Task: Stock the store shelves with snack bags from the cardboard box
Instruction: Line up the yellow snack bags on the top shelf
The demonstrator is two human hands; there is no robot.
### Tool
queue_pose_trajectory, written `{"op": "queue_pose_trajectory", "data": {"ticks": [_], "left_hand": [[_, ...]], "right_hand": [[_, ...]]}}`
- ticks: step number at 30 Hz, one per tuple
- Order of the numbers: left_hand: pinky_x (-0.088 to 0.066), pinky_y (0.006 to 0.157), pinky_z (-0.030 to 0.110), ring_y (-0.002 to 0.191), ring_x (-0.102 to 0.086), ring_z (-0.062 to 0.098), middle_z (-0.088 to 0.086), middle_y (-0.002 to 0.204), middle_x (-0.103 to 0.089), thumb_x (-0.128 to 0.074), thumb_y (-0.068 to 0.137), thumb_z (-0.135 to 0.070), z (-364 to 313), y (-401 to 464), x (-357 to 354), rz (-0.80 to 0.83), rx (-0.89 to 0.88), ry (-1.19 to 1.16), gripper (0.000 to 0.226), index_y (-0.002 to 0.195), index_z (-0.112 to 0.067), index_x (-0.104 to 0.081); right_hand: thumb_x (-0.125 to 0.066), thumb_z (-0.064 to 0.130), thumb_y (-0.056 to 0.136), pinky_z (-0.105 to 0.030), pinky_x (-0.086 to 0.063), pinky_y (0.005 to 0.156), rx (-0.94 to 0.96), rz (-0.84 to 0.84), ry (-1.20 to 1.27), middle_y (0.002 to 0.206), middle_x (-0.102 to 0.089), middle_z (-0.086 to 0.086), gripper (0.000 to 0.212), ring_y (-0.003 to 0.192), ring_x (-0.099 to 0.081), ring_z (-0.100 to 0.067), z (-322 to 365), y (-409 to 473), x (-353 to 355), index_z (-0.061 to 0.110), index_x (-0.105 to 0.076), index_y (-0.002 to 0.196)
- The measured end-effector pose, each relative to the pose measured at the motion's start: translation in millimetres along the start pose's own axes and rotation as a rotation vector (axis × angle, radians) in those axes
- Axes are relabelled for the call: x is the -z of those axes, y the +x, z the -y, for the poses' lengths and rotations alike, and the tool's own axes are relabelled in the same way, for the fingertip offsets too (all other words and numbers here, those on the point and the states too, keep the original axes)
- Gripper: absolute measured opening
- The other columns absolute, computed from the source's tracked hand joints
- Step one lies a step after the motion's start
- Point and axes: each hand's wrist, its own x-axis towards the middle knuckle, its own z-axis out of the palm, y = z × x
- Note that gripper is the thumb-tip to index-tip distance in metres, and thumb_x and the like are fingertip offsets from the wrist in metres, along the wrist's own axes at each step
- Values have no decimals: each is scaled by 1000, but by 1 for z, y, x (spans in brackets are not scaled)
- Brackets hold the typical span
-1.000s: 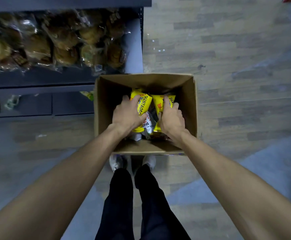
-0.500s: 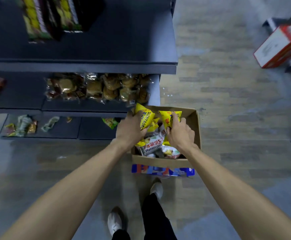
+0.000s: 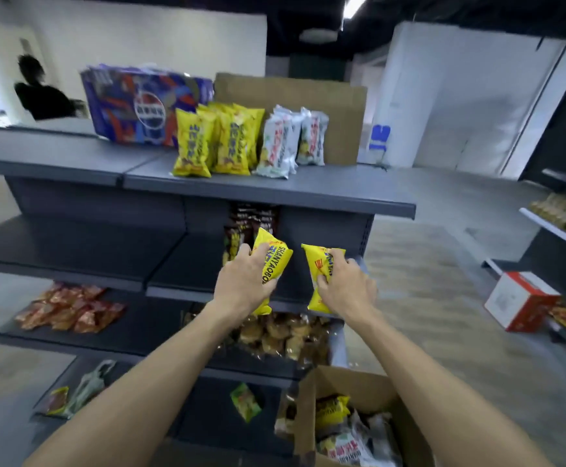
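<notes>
left hand gripping crinkly yellow foil snack bag | right hand gripping second yellow bag | both being held mid-air before shelves, likely for matching yellow row on grey top shelf | brown cardboard box being left below, part-full

My top shelf carries yellow bags, white bags (upright rows), a soda case.

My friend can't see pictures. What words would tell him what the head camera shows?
Two bare hands each grip a yellow snack bag, left hand and right hand, raised before dark store shelves. More yellow and white bags stand on the top shelf; an open cardboard box of bags sits below.
</notes>
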Motion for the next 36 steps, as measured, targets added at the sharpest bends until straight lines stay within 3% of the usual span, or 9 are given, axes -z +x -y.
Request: {"op": "queue_pose_trajectory", "data": {"ticks": [6,12,18,23,26,29,33,36], "left_hand": [[-45,68,39,83,-61,35,8,104,-49,-65,85,-46,15,44,77,-161,-13,1,65,139,-22,-39],[-50,69,41,83,-61,36,9,103,-51,-68,83,-44,25,95,92,-252,-18,-33,61,134,-21,-42],[-55,70,42,84,-62,34,10,105,-53,-71,82,-43,49,143,86,-318,12,-38,61,132,-19,-43],[-47,65,35,83,-59,30,9,102,-53,-69,83,-46,87,167,91,-392,55,-24,58,129,-19,-45],[-47,63,35,79,-59,30,6,97,-48,-68,83,-46,115,179,96,-388,90,5,57,128,-19,-45],[-42,59,31,75,-58,28,5,96,-47,-67,84,-47,139,197,103,-406,98,-2,56,127,-20,-45],[-44,59,31,76,-59,28,7,99,-51,-66,84,-49,164,218,111,-422,50,19,56,128,-20,-45],[-49,62,33,77,-61,27,7,101,-52,-67,84,-48,183,232,116,-440,11,-11,57,128,-20,-44]], "right_hand": [[-52,43,91,-42,-42,73,71,-170,11,111,-61,-9,40,97,-63,-39,66,48,68,21,-43,124],[-51,45,94,-39,-39,68,142,-266,2,110,-62,-7,40,93,-64,-37,90,96,92,24,-41,127],[-52,44,93,-39,-40,70,239,-282,55,113,-63,-7,43,93,-64,-34,118,158,77,24,-40,129],[-53,42,94,-35,-40,64,300,-316,78,110,-62,-7,46,88,-64,-32,157,201,56,22,-37,131],[-53,39,95,-37,-43,66,305,-338,163,123,-54,-10,50,99,-60,-34,186,223,36,23,-31,137],[-53,35,96,-43,-50,77,300,-381,239,132,-45,-15,57,110,-52,-35,216,240,13,25,-25,144],[-51,32,96,-42,-48,80,214,-422,211,138,-35,-14,57,108,-49,-33,247,252,-16,26,-24,147],[-51,32,95,-42,-51,73,195,-465,206,138,-32,-13,56,101,-47,-31,264,259,-36,25,-29,146]]}}
